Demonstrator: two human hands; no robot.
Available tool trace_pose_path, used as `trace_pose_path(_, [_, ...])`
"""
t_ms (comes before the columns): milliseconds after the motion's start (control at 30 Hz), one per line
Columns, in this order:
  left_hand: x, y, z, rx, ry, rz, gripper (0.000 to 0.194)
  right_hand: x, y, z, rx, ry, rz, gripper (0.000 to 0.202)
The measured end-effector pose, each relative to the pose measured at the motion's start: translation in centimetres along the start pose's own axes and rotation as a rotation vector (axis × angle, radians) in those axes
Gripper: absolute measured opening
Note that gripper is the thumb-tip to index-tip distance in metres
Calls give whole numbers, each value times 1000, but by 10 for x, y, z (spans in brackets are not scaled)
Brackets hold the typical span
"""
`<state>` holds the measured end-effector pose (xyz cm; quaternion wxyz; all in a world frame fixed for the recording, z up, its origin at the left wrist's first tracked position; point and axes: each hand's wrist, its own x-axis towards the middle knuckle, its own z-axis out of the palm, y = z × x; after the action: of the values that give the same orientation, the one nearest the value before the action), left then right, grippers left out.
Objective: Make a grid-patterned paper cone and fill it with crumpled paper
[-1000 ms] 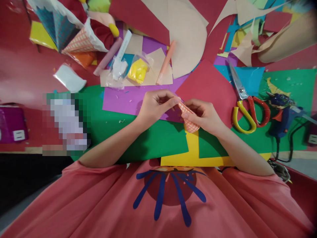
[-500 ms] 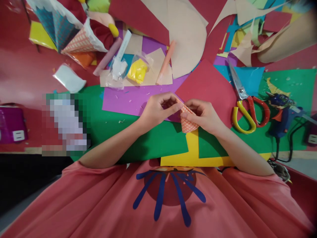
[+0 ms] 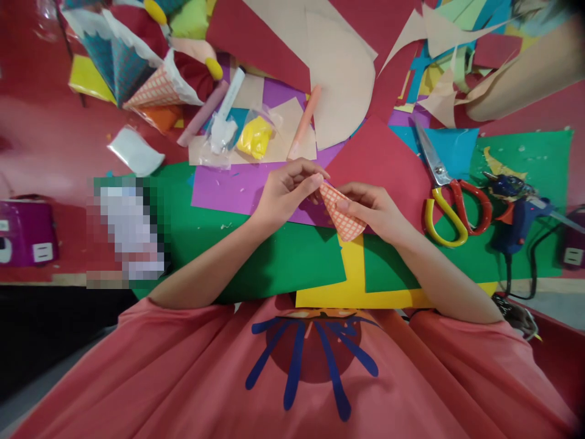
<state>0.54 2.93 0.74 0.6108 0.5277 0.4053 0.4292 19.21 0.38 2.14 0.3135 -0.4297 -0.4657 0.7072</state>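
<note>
A small orange-and-white checked paper cone (image 3: 345,219) is held above the green and purple sheets, its narrow tip toward the upper left. My right hand (image 3: 375,207) grips its wider part between thumb and fingers. At the tip, my left hand (image 3: 290,189) has thumb and forefinger pinched together; whether paper is between them is too small to tell. Scissors (image 3: 445,183) with one yellow and one red handle lie right of my right hand. Beyond my hands are a bagged yellow lump (image 3: 256,137), an orange stick (image 3: 305,122) and a red sheet (image 3: 379,164).
A blue glue gun (image 3: 518,222) with a cord lies at the right. Larger paper cones (image 3: 155,88) are at the upper left. A white packet (image 3: 136,151) and a purple box (image 3: 27,235) sit at the left, paper scraps (image 3: 441,100) at the upper right.
The cone shows more of its length now, with its tip further up and left. My left hand has shifted slightly up and left, and the view has moved a little.
</note>
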Motion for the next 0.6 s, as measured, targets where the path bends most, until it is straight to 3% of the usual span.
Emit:
trace_pose_path(167, [2, -4, -2, -70, 42, 48, 36, 1, -3, -5, 97, -44, 86, 33])
trace_pose_path(400, [0, 2, 0, -40, 24, 13, 39, 0, 4, -4, -62, -21, -132, 33])
trace_pose_path(600, [0, 3, 2, -37, 10, 26, 36, -5, 4, -3, -282, 26, -213, 38])
